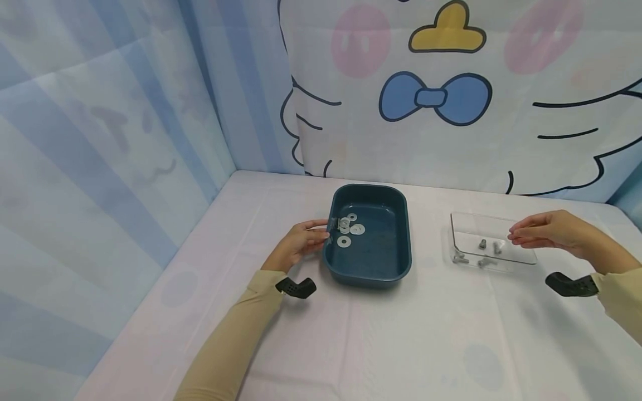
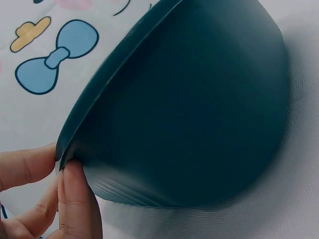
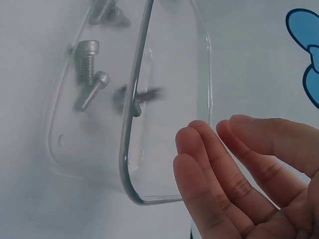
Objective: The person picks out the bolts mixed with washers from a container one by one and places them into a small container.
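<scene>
A dark blue plastic tray (image 1: 381,245) stands on the table with several flat washers (image 1: 358,229) near its left side. My left hand (image 1: 302,239) is at the tray's left wall. In the left wrist view its thumb and a finger pinch the tray's rim (image 2: 94,94). To the right, a clear plastic box (image 3: 130,164) holds several socket-head bolts (image 3: 88,59), one of them blurred. Over the box's right end is my right hand (image 1: 557,233), fingers loosely bent and holding nothing.
A pale cloth (image 1: 401,345) covers the table. Behind it hangs a printed curtain with a blue bow (image 1: 431,98), and another striped curtain (image 1: 100,167) closes the left side. Black wrist cameras (image 1: 296,288) sit under both wrists.
</scene>
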`<move>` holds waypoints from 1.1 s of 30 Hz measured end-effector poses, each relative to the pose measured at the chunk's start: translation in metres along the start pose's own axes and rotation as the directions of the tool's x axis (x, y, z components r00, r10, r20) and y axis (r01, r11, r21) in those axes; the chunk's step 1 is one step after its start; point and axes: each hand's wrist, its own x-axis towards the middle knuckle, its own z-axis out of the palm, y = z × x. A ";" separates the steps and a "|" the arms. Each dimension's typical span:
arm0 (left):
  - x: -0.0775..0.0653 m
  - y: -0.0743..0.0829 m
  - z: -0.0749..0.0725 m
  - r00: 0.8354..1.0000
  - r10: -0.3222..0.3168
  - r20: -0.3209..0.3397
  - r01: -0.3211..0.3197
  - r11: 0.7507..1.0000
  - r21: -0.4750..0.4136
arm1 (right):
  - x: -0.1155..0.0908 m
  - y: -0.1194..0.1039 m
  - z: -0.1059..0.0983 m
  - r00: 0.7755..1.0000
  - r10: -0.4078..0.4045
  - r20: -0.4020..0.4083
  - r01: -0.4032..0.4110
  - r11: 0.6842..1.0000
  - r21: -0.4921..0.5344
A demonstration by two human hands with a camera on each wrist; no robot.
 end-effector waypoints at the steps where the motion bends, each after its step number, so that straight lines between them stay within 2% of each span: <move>1: 0.000 0.000 0.000 1.000 0.002 0.000 -0.002 1.000 0.002 | 0.000 0.001 0.000 1.000 0.006 -0.002 -0.006 1.000 -0.003; 8: 0.000 0.000 0.001 1.000 -0.001 -0.005 0.001 1.000 -0.009 | 0.000 0.003 0.000 1.000 -0.009 0.019 0.008 1.000 0.001; 15: -0.002 -0.001 0.000 1.000 0.013 0.005 -0.013 1.000 0.003 | -0.001 0.000 0.000 0.997 -0.043 0.067 0.035 0.992 0.118; 20: -0.003 0.000 0.000 1.000 0.017 0.010 -0.017 1.000 0.001 | -0.001 -0.005 0.001 0.989 -0.095 0.115 0.078 0.986 0.144; 27: -0.003 0.000 0.000 1.000 0.015 0.008 -0.015 1.000 0.012 | 0.001 -0.021 0.005 0.970 -0.189 0.155 0.164 0.973 0.161; 33: -0.003 -0.001 0.000 1.000 0.017 0.006 -0.017 1.000 0.007 | 0.005 -0.046 0.013 0.950 -0.241 0.198 0.196 0.955 0.222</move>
